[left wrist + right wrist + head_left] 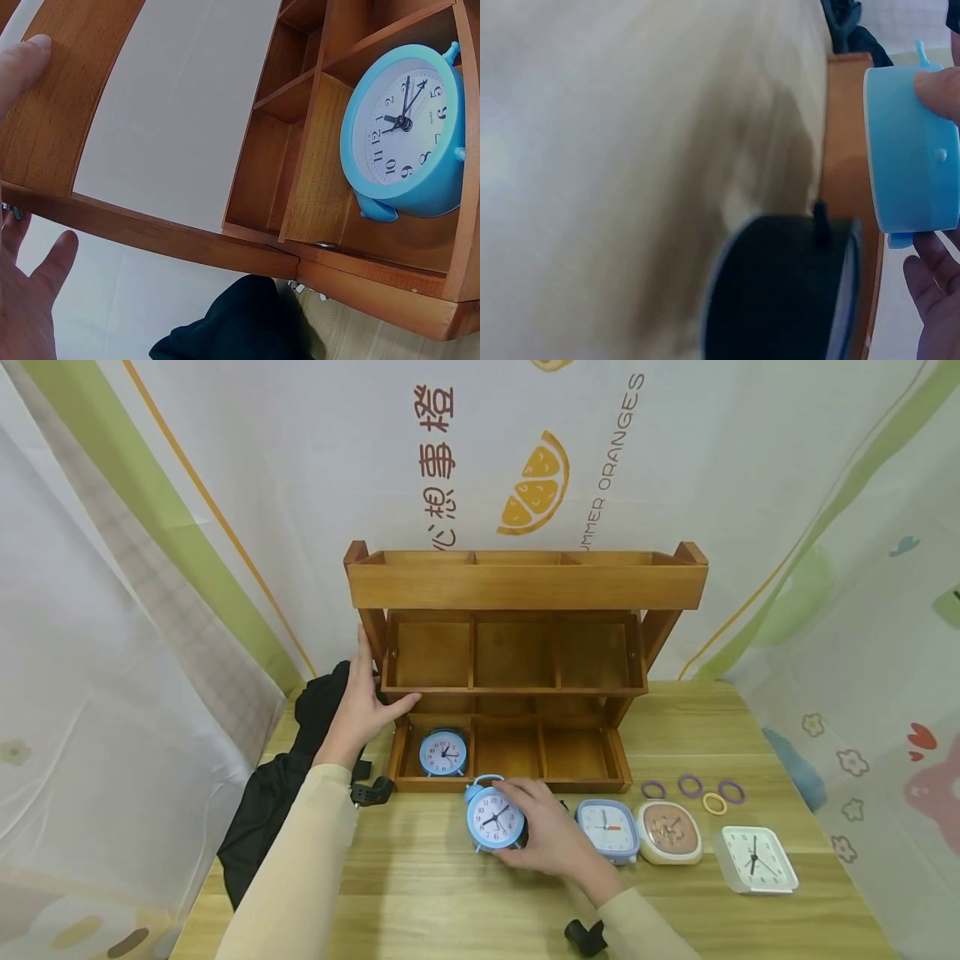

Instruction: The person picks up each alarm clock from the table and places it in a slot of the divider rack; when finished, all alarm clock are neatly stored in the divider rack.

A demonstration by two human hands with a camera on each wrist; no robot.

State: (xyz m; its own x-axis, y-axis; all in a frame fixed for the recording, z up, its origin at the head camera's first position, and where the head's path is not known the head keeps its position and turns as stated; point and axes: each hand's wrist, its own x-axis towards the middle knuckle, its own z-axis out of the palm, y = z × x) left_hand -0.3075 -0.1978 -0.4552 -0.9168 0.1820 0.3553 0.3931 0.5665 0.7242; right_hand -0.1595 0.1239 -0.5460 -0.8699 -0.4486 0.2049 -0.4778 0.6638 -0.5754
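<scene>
A light-blue twin-bell alarm clock (495, 820) is tilted in my right hand (551, 831), just in front of the wooden shelf's lowest tray. In the right wrist view, thumb and fingers grip that clock (907, 150) by its round case. My left hand (363, 710) is at the left side of the tiered wooden shelf (525, 587), thumb spread from straight fingers. The left wrist view has its thumb (22, 67) over the wood and fingers outside the side post. Another light-blue alarm clock (443, 753) stands in the lowest tray's left compartment.
Right of my right hand are a blue square clock (607, 828), a cream clock (670, 832) and a white square clock (756, 860). Several hair ties (691, 786) lie behind them. Black cloth (277, 802) lies left. A dark rounded object (780, 292) stands near my right wrist.
</scene>
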